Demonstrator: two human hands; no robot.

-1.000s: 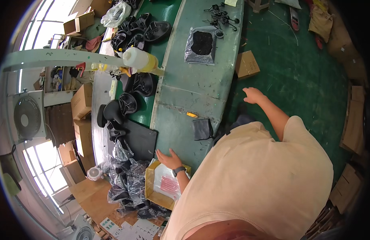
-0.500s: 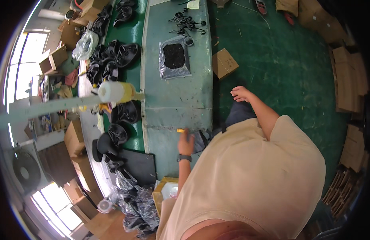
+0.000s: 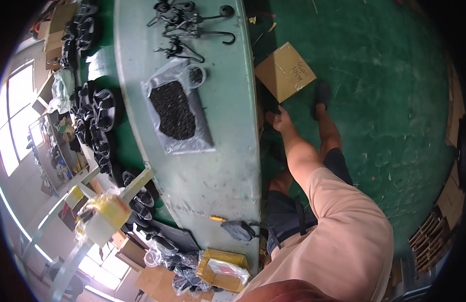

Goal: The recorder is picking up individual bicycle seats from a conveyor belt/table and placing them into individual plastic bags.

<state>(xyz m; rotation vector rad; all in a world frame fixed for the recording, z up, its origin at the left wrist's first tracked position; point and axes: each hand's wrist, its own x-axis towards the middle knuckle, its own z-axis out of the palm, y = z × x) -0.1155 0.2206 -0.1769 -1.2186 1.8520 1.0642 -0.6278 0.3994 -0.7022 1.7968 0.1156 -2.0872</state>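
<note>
Beside the long edge of the grey-green worktable, the person's bare right hand is hovering low, just below the near corner of a brown cardboard box with dark handwriting on it. That box is standing on the scuffed green floor, its left corner lying close to the table edge. One digit is pointing up toward the box; contact cannot be confirmed. The remaining fingers are partly disappearing into shadow, so whether they are closing on anything cannot be told. The left hand is staying out of view, and its fingers cannot be assessed. A dark shoe is resting on the floor, near the right side of the box.

On the table, an opened grey plastic bag is exposing small black pieces; a round translucent cup, also containing black pieces, is sitting at its upper corner. Black hooked parts are lying in a cluster beyond it. Nearer the person, a small yellow tool is lying just beside a dark grey folded item, and an open yellow-brown carton is holding clear plastic.
</note>
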